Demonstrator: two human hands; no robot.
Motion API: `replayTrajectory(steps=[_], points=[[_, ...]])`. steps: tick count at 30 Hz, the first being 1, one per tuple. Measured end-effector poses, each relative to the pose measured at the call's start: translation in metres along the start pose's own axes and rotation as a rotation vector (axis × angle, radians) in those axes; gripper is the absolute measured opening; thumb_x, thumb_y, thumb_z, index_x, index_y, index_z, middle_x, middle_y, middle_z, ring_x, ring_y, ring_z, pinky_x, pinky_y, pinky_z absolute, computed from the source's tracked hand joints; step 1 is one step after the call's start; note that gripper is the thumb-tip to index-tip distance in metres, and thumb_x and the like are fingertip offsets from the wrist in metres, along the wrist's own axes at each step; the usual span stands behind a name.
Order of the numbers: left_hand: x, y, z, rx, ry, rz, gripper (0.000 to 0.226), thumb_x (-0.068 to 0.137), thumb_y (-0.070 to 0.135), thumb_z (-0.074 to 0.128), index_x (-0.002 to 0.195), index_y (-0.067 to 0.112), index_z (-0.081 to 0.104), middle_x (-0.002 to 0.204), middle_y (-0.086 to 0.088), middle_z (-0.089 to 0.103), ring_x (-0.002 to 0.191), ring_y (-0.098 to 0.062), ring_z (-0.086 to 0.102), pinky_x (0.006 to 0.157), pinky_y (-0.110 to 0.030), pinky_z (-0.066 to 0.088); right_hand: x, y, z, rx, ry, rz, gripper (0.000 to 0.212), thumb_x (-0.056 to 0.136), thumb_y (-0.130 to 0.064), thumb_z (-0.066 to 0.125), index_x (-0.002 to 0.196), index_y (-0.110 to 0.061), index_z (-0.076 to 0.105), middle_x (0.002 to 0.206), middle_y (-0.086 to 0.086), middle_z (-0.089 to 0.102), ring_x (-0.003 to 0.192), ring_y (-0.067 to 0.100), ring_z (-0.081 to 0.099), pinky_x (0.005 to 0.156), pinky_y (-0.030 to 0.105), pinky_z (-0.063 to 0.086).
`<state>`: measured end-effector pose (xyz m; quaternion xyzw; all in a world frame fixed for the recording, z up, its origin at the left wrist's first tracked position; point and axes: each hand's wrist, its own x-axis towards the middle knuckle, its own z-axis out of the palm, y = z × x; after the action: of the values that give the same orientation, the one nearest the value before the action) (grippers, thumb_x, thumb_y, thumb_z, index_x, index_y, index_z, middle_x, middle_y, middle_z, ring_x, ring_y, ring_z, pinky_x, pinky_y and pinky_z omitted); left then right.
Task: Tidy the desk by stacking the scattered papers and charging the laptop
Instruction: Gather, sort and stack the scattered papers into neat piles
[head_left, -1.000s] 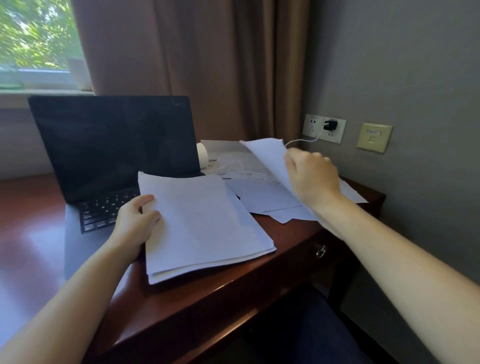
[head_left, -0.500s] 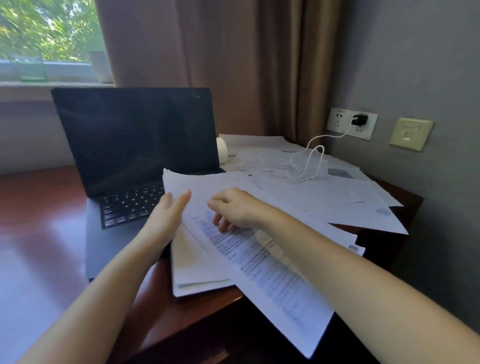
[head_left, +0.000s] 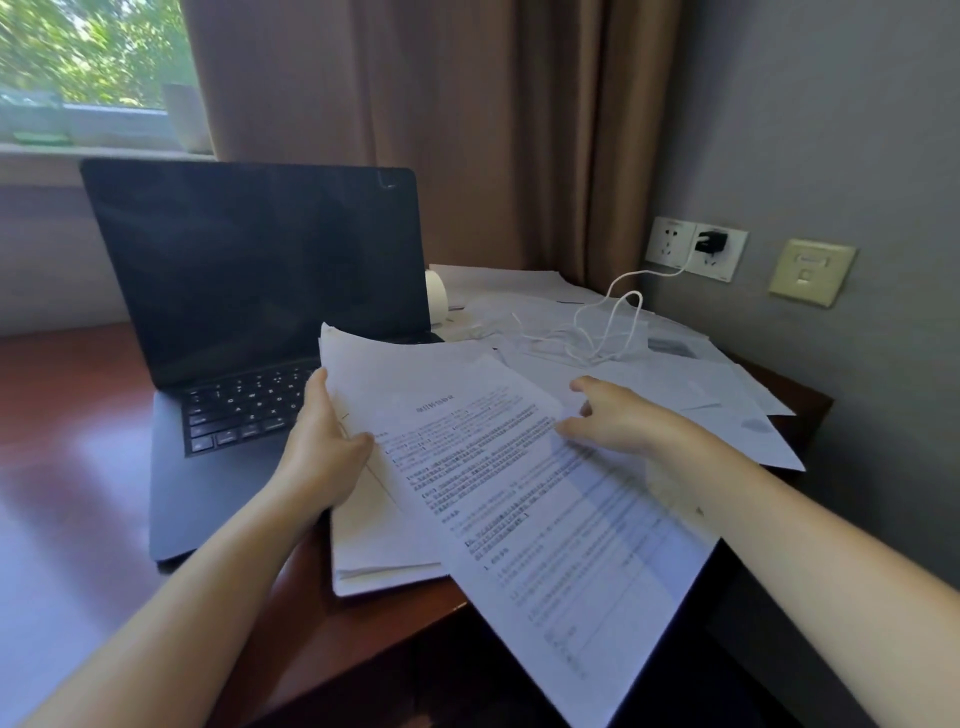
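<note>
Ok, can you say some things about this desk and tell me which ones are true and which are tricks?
1. The laptop is closed. False: it is open, with a dark screen.
2. The black charger is plugged into the wall socket. True.
3. The white cable is plugged into the laptop. False: it lies in loops on the scattered papers.
4. The right hand holds a pen. False: it rests on the printed sheet, with no pen.
5. The printed sheet sticks out past the desk edge. True.
6. The left hand holds the paper stack by its edge. True.
</note>
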<state>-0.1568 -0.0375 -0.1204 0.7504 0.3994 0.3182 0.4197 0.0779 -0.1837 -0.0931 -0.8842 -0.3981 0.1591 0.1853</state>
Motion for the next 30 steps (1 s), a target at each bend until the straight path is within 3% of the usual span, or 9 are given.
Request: replayTrajectory(steps=[3, 6, 10, 13, 17, 20, 22, 27, 30], points=[[0.0, -0.002, 0.001, -0.046, 0.009, -0.028, 0.073, 0.09, -0.004, 0.046, 0.149, 0.022, 0.012, 0.118, 0.002, 0.049, 0.106, -0.024, 0.051, 0.083, -0.033, 0.043, 0.001, 0.002, 0.005, 0.044, -0.007, 0.029, 0.062, 0.086, -0.033, 0.064, 0.139, -0.014, 0.039, 0.131, 0.008, 0.052, 0.111, 0.024, 0.053, 0.088, 0.027, 0.04], [0.003, -0.004, 0.001, -0.068, 0.022, -0.058, 0.072, 0.091, -0.003, 0.043, 0.15, 0.023, 0.01, 0.117, 0.001, 0.05, 0.105, -0.028, 0.053, 0.08, -0.037, 0.047, -0.003, 0.0, 0.008, 0.048, -0.009, -0.026, 0.032, 0.086, -0.029, 0.065, 0.111, -0.01, 0.06, 0.099, 0.002, 0.061, 0.086, 0.017, 0.058, 0.069, 0.026, 0.044], [0.002, -0.002, 0.002, -0.083, 0.026, -0.066, 0.063, 0.092, -0.002, 0.042, 0.147, 0.02, 0.019, 0.102, 0.004, 0.052, 0.097, -0.027, 0.056, 0.066, -0.032, 0.047, -0.008, 0.0, 0.008, 0.096, 0.029, -0.094, 0.019, 0.087, -0.026, 0.06, 0.099, -0.011, 0.057, 0.101, 0.003, 0.063, 0.093, 0.022, 0.061, 0.071, 0.03, 0.046], [0.002, -0.001, 0.002, -0.079, 0.034, -0.088, 0.064, 0.094, 0.002, 0.04, 0.15, 0.019, 0.014, 0.112, 0.003, 0.053, 0.095, -0.024, 0.057, 0.062, -0.028, 0.045, -0.009, 0.002, 0.008, 0.156, 0.049, -0.108, 0.013, 0.091, -0.025, 0.058, 0.096, -0.014, 0.059, 0.103, 0.003, 0.064, 0.094, 0.02, 0.061, 0.071, 0.029, 0.045], [0.003, -0.004, 0.001, -0.087, 0.034, -0.109, 0.07, 0.097, 0.009, 0.042, 0.153, 0.021, 0.003, 0.126, 0.003, 0.048, 0.094, -0.018, 0.058, 0.071, -0.032, 0.048, -0.009, 0.006, 0.011, 0.249, 0.037, -0.138, 0.009, 0.089, -0.021, 0.062, 0.092, -0.012, 0.061, 0.101, 0.007, 0.065, 0.088, 0.018, 0.059, 0.069, 0.024, 0.044], [0.004, -0.005, 0.001, -0.059, 0.038, -0.115, 0.069, 0.097, 0.014, 0.042, 0.153, 0.022, 0.002, 0.144, 0.001, 0.043, 0.114, -0.025, 0.055, 0.085, -0.036, 0.048, -0.009, 0.004, 0.015, 0.301, 0.017, -0.193, 0.01, 0.088, -0.018, 0.063, 0.095, -0.013, 0.06, 0.091, 0.004, 0.064, 0.076, 0.016, 0.058, 0.065, 0.024, 0.044], [0.003, -0.004, 0.002, -0.056, 0.036, -0.122, 0.069, 0.098, 0.016, 0.042, 0.153, 0.02, 0.001, 0.148, 0.0, 0.04, 0.118, -0.023, 0.052, 0.085, -0.033, 0.046, -0.006, 0.002, 0.018, 0.332, 0.082, -0.228, 0.005, 0.088, -0.015, 0.061, 0.092, -0.015, 0.058, 0.083, 0.003, 0.059, 0.074, 0.018, 0.055, 0.066, 0.028, 0.044], [0.002, 0.0, 0.004, -0.105, 0.031, -0.133, 0.066, 0.097, 0.011, 0.042, 0.153, 0.02, 0.008, 0.129, 0.004, 0.049, 0.09, -0.016, 0.06, 0.07, -0.03, 0.051, 0.002, 0.002, 0.021, 0.362, 0.28, -0.244, 0.009, 0.091, -0.011, 0.055, 0.09, -0.019, 0.059, 0.079, -0.001, 0.055, 0.074, 0.015, 0.051, 0.061, 0.019, 0.04], [0.004, -0.001, 0.003, -0.102, 0.021, -0.146, 0.054, 0.094, 0.008, 0.042, 0.144, 0.02, 0.027, 0.112, 0.006, 0.057, 0.09, -0.023, 0.061, 0.068, -0.033, 0.049, 0.008, -0.002, 0.016, 0.438, 0.384, -0.264, 0.009, 0.093, -0.01, 0.052, 0.096, -0.018, 0.056, 0.078, -0.001, 0.052, 0.074, 0.015, 0.049, 0.061, 0.021, 0.039]])
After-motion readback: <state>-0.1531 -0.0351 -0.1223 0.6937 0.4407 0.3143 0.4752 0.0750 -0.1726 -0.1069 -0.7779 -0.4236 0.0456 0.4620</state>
